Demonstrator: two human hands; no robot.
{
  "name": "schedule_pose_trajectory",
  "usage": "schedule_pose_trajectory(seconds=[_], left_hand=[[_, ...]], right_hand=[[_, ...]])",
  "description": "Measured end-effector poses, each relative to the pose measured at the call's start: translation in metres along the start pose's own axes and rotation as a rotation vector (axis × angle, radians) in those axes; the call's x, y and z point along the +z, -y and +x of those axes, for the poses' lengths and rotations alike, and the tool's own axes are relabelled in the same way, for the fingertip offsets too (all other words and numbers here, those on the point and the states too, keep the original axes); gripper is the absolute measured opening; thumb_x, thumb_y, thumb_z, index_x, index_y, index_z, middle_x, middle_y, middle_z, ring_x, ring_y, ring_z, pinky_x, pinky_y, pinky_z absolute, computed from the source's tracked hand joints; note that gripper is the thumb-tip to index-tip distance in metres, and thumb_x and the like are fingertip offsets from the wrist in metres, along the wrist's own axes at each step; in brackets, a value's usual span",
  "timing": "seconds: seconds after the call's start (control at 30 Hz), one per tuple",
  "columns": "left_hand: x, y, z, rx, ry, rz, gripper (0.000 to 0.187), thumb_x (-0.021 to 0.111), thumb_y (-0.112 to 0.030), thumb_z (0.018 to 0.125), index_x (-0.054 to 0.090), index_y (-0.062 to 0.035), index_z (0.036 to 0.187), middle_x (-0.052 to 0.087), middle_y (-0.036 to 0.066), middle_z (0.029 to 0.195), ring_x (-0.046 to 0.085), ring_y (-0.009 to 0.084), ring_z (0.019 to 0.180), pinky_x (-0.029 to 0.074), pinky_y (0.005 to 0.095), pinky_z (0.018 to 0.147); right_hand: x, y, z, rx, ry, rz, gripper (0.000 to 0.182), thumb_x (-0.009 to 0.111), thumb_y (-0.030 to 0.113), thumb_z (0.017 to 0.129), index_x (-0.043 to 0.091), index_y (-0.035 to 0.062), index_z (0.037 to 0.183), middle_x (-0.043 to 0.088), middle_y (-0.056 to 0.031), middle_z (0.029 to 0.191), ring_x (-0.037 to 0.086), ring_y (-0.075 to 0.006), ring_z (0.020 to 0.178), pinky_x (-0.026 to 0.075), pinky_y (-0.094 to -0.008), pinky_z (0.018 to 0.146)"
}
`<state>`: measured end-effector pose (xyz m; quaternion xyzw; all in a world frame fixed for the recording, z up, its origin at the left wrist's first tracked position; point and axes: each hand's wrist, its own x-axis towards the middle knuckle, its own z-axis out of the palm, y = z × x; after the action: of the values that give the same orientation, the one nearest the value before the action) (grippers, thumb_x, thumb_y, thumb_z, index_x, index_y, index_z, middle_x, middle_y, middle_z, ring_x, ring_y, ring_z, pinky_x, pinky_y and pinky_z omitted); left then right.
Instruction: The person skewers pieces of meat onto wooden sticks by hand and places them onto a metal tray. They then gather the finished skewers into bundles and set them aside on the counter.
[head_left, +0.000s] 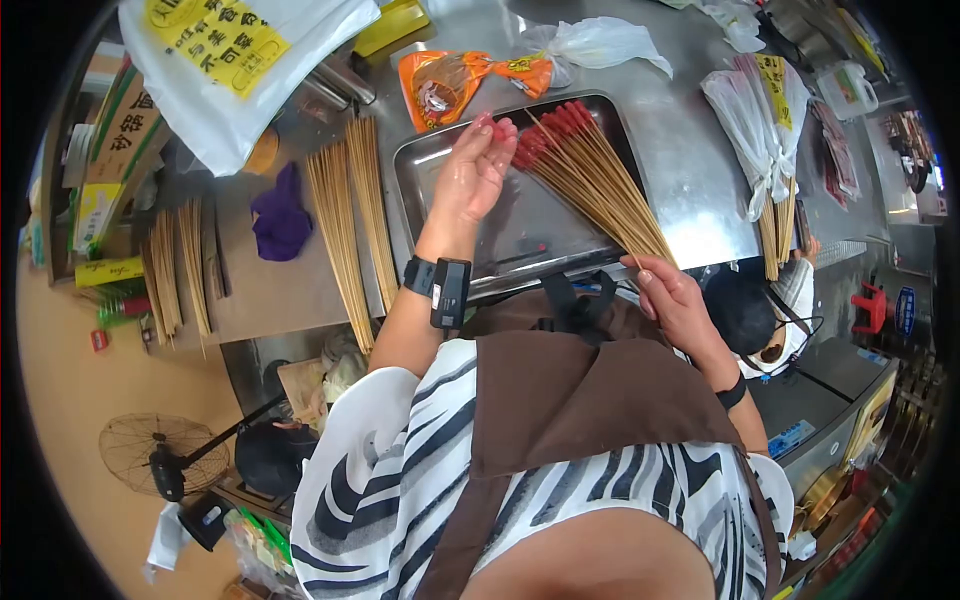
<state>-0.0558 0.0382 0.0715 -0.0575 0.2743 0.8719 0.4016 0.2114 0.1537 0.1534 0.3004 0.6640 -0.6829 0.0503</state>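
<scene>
My left hand (474, 168) is raised over the left side of a metal tray (402, 180), palm turned up and wet. Its fingers are curled around small red pieces that look like raw meat (502, 131). Down at the tray's near right corner, my right hand (672, 304) pinches the bare end of a thin wooden skewer (632, 272). A fanned bundle of skewers (600, 190) lies in the tray, with red meat (570, 122) on the far ends. One small red bit (541, 246) sits on the tray floor.
Bare skewers (345, 225) lie left of the tray, beside a purple cloth (280, 215). An orange bag (440, 85) and a white plastic bag (240, 70) are behind. At right are bagged skewers (770, 130) and another person (750, 310). A fan (160, 455) stands lower left.
</scene>
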Motion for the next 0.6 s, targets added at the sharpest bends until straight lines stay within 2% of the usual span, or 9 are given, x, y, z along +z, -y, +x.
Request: schedule_pose_trajectory(seconds=[0.1, 0.37, 0.6], left_hand=[[0.002, 0.003, -0.005, -0.010, 0.031, -0.025, 0.025, 0.050, -0.002, 0.086, 0.048, 0.0005, 0.111, 0.056, 0.012, 0.100, 0.056, 0.0231, 0.095, 0.049, 0.0311, 0.085], [0.010, 0.000, -0.015, 0.031, -0.019, 0.148, 0.028, 0.049, -0.006, 0.087, 0.046, -0.0060, 0.115, 0.055, 0.010, 0.102, 0.057, 0.0227, 0.092, 0.049, 0.0326, 0.078], [0.012, 0.002, -0.016, 0.081, 0.011, 0.170, 0.030, 0.051, -0.006, 0.087, 0.046, -0.0055, 0.116, 0.056, 0.009, 0.101, 0.058, 0.0208, 0.090, 0.051, 0.0304, 0.076]], right_hand=[[0.005, -0.002, 0.001, 0.013, 0.050, -0.060, 0.025, 0.041, 0.013, 0.092, 0.053, 0.0022, 0.111, 0.037, 0.0052, 0.058, 0.035, -0.0029, 0.050, 0.030, -0.0183, 0.047], [0.008, -0.014, 0.000, 0.061, 0.066, 0.024, 0.023, 0.043, 0.011, 0.091, 0.055, 0.0031, 0.109, 0.035, 0.0058, 0.059, 0.033, -0.0033, 0.052, 0.029, -0.0190, 0.047], [0.008, -0.011, -0.003, 0.071, 0.073, -0.002, 0.023, 0.042, 0.012, 0.091, 0.056, 0.0048, 0.109, 0.036, 0.0055, 0.062, 0.033, -0.0040, 0.055, 0.030, -0.0188, 0.049]])
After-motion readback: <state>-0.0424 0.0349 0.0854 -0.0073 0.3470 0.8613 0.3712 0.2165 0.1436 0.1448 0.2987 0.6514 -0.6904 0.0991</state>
